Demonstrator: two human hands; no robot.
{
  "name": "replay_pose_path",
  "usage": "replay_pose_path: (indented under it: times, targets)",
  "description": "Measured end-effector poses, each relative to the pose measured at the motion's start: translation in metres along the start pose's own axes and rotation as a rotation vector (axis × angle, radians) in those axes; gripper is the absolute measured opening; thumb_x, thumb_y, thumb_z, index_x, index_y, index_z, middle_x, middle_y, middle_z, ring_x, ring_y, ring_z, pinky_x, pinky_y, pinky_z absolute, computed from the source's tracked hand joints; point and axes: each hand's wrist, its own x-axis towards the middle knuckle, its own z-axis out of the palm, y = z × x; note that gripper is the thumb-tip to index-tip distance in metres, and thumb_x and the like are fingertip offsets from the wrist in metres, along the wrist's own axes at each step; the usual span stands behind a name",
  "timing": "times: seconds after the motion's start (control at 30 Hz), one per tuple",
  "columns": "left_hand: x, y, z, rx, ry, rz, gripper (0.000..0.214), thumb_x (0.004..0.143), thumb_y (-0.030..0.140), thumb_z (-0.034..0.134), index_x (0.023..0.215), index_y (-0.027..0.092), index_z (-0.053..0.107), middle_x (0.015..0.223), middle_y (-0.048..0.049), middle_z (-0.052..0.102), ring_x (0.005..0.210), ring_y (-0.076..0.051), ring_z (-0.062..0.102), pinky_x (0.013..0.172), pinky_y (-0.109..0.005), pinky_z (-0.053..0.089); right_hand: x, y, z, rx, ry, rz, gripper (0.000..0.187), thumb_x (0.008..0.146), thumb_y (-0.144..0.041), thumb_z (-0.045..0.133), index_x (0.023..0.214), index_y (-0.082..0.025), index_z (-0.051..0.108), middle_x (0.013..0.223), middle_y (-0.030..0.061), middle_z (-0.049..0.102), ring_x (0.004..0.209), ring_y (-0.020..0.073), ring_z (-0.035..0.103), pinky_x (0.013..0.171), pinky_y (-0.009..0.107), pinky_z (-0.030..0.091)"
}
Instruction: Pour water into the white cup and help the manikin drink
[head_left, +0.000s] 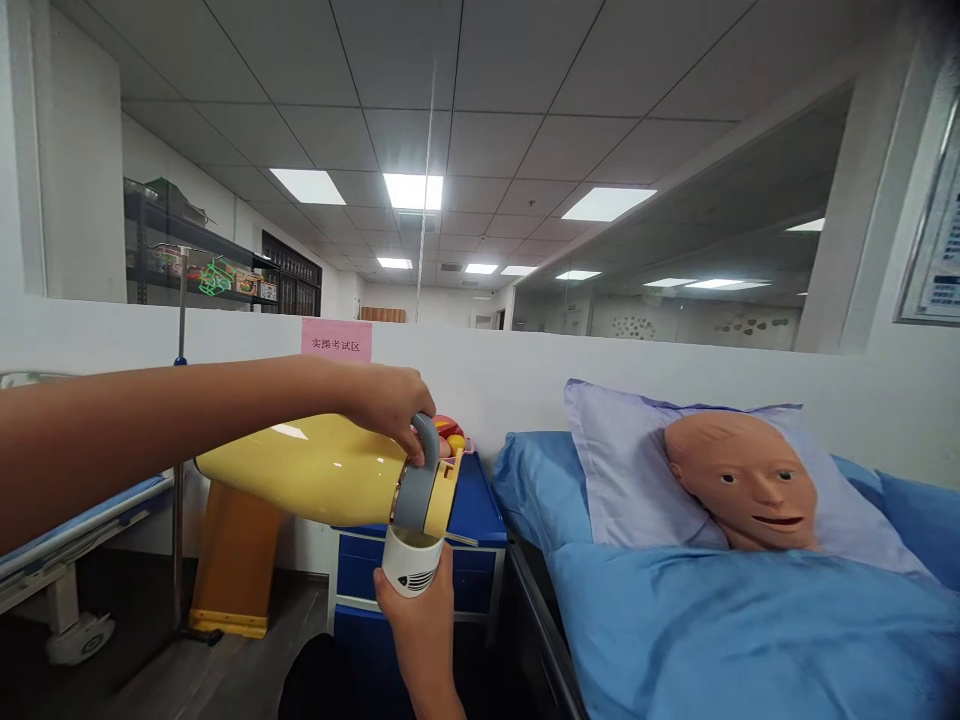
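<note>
Left hand [390,400]: fingers clamped on grey handle [429,440] of yellow flask, arm in from left
Yellow flask [315,470]: centre-left, tipped nearly on its side, mouth end to the right, just over cup rim
Right hand [420,630]: near, centre, fingers clamped round white cup
White cup [411,562]: slightly tilted, under flask mouth, dark marking on side; can't tell liquid level
Blue cabinet [480,500]: behind cup, carries pink basket [469,446] of red and yellow items
Bed, right: manikin head [735,480] on lilac pillow [607,470], blue cover [712,620] below
Far wall: pink sign [337,340]
Left side: metal pole [180,400]
</note>
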Motion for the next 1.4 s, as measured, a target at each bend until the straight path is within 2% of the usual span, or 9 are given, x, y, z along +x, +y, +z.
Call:
replay_pose_path:
  times: [0.1,0.3,0.43,0.6,0.8,0.9,1.13,1.27,1.4]
  targets:
    - [0.004,0.003,-0.001,0.021,-0.01,0.016,0.044,0.065,0.064,0.065,0.073,0.021,0.065,0.073,-0.0063,0.061,0.063,-0.017,0.049,0.055,-0.029,0.03,-0.002,-0.001,0.0,0.023,-0.001,0.015,0.049,0.061,-0.027,0.073,0.104,-0.02,0.051,0.085,0.0026,0.069,0.072,0.02,0.065,0.064,0.03,0.053]
    - [0.012,0.009,-0.003,0.026,-0.038,0.043,0.041,0.066,0.06,0.066,0.073,0.02,0.066,0.068,-0.0049,0.06,0.059,-0.016,0.047,0.055,-0.03,0.03,-0.004,-0.001,-0.004,-0.014,-0.011,0.046,0.053,0.062,-0.032,0.074,0.108,-0.02,0.048,0.094,0.005,0.069,0.084,0.0226,0.066,0.075,0.033,0.053]
    - [0.018,0.016,-0.006,0.042,-0.055,0.074,0.04,0.066,0.06,0.067,0.074,0.02,0.067,0.068,-0.0046,0.062,0.062,-0.016,0.048,0.056,-0.03,0.031,-0.004,0.001,-0.006,-0.025,0.033,0.039,0.053,0.06,-0.031,0.075,0.106,-0.02,0.05,0.091,0.0042,0.069,0.082,0.0229,0.066,0.073,0.033,0.053]
    - [0.023,0.022,-0.01,0.072,-0.057,0.109,0.038,0.066,0.058,0.069,0.073,0.02,0.066,0.066,-0.0043,0.061,0.063,-0.017,0.048,0.057,-0.03,0.032,-0.001,-0.002,-0.008,0.017,0.02,0.019,0.045,0.061,-0.028,0.074,0.1,-0.021,0.051,0.089,0.004,0.07,0.081,0.0216,0.066,0.071,0.031,0.053]
    - [0.029,0.021,-0.012,0.054,-0.049,0.167,0.041,0.065,0.061,0.067,0.076,0.022,0.068,0.068,-0.0043,0.063,0.062,-0.017,0.05,0.055,-0.031,0.032,-0.002,-0.001,-0.007,0.051,0.032,0.006,0.053,0.061,-0.028,0.074,0.109,-0.019,0.05,0.098,0.0074,0.07,0.087,0.0235,0.067,0.076,0.034,0.053]
    - [0.032,0.023,-0.01,0.025,-0.044,0.142,0.043,0.062,0.062,0.069,0.077,0.022,0.07,0.068,-0.0045,0.064,0.061,-0.017,0.051,0.055,-0.031,0.032,-0.004,0.003,-0.006,0.085,0.017,0.011,0.055,0.062,-0.028,0.073,0.111,-0.019,0.05,0.099,0.0074,0.07,0.088,0.0231,0.067,0.076,0.034,0.053]
    - [0.037,0.027,-0.005,-0.009,-0.054,0.112,0.039,0.061,0.053,0.074,0.084,0.022,0.073,0.073,-0.0039,0.066,0.061,-0.015,0.05,0.059,-0.029,0.034,-0.004,0.01,-0.01,0.055,0.049,0.034,0.052,0.061,-0.029,0.074,0.108,-0.021,0.051,0.092,0.0034,0.069,0.081,0.0205,0.065,0.075,0.032,0.052]
    - [0.045,0.022,0.002,-0.01,-0.082,0.109,0.045,0.062,0.059,0.07,0.089,0.023,0.072,0.077,-0.0056,0.067,0.062,-0.016,0.052,0.057,-0.029,0.034,-0.004,0.013,-0.01,0.09,0.024,0.053,0.053,0.062,-0.028,0.073,0.109,-0.021,0.051,0.093,0.0036,0.069,0.08,0.0201,0.065,0.072,0.031,0.053]
    - [0.051,0.017,0.008,-0.025,-0.087,0.072,0.051,0.059,0.063,0.071,0.088,0.021,0.072,0.081,-0.0074,0.067,0.065,-0.017,0.053,0.057,-0.03,0.035,-0.003,0.016,-0.008,0.097,0.103,0.049,0.051,0.059,-0.026,0.073,0.106,-0.021,0.053,0.087,0.0019,0.069,0.075,0.0198,0.065,0.067,0.03,0.053]
